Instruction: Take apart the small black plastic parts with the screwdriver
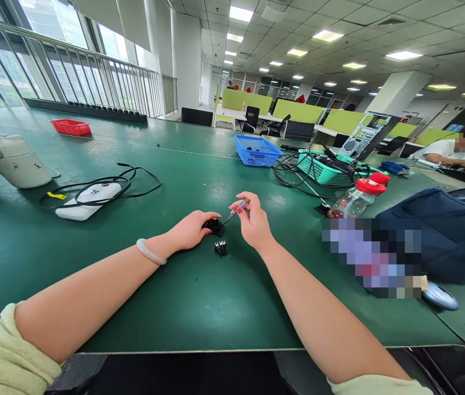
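Over green office table (154, 307), screwdriver (236, 210)

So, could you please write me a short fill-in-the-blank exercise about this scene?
1. The screwdriver is in the ____ hand, its tip near the black part.
2. The hand holding that part is the ____ one, which wears the bracelet.
3. The loose black piece lies on a tabletop coloured ____.
4. The clear container has a lid coloured ____.

Missing words: right; left; green; red.
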`<state>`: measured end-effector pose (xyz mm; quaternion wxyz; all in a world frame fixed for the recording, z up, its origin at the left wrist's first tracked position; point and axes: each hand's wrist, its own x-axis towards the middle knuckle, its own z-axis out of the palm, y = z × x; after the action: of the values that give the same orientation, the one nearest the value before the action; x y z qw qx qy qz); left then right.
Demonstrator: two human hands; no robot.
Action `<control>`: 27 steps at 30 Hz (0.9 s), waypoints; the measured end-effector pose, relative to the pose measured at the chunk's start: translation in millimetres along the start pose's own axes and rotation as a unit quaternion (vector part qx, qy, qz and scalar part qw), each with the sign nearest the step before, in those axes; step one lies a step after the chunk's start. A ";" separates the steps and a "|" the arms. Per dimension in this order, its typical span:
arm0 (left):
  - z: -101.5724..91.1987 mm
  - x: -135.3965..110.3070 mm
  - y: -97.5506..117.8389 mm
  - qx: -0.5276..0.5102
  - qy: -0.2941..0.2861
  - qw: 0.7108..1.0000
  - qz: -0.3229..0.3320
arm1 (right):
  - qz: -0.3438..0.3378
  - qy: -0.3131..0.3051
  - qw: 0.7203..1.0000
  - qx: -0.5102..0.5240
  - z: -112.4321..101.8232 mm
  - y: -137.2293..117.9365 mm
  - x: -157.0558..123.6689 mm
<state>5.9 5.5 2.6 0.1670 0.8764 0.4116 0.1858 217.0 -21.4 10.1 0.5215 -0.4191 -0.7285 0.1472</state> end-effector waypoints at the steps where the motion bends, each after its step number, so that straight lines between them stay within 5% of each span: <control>1: 0.1 0.1 0.0 0.002 0.000 1.000 0.000 | 0.007 -0.006 1.000 0.004 0.0 0.2 0.4; 8: 0.4 0.5 -3.6 0.001 -0.009 1.000 -0.014 | 0.048 -0.013 0.999 0.012 -2.2 -2.0 3.9; 16: 1.9 0.3 -6.1 0.010 -0.010 1.000 -0.011 | 0.026 0.052 0.996 0.062 -0.1 3.6 1.8; 22: 2.4 0.8 -6.9 0.001 -0.011 1.000 -0.004 | 0.036 -0.014 0.998 0.053 2.2 5.9 1.5; 27: 0.4 0.3 -4.6 -0.001 -0.014 1.000 -0.011 | 0.068 -0.007 0.998 0.013 -0.2 3.6 3.3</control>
<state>3.2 8.4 0.3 0.1755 0.8744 0.4184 0.1718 218.5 -16.7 9.9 0.5107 -0.4597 -0.6999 0.1950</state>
